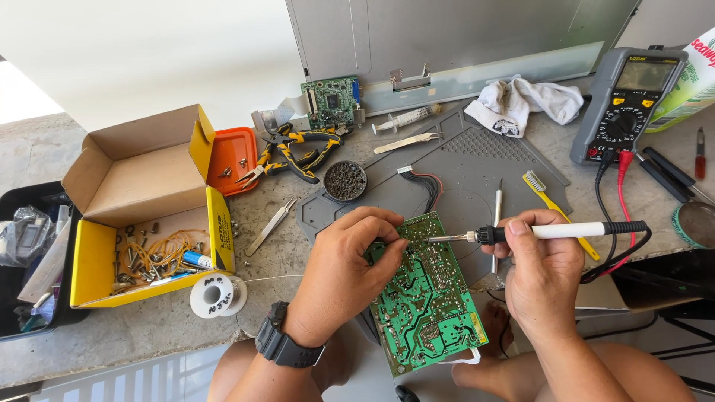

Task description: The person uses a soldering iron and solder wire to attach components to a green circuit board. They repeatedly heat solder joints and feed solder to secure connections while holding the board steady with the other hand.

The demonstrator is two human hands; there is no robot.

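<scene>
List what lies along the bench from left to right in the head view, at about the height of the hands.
Black bin → yellow cardboard box → white solder spool → left hand → green circuit board → soldering iron in the right hand → round tin at the right edge.

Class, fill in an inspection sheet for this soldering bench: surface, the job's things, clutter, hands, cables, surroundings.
Surface: grey work mat on a stone-look bench.
Job's things: green circuit board, solder side up; soldering iron, tip at the board's upper edge.
Clutter: yellow cardboard box of parts, solder spool, pliers, tweezers, tin of tip-cleaning wool, syringe, white cloth, yellow brush.
Hands: left hand rests on the board, fingers pinched; right hand grips the iron.
Cables: red and black leads from the multimeter.
Surroundings: grey metal panel behind; black bin at left.
</scene>
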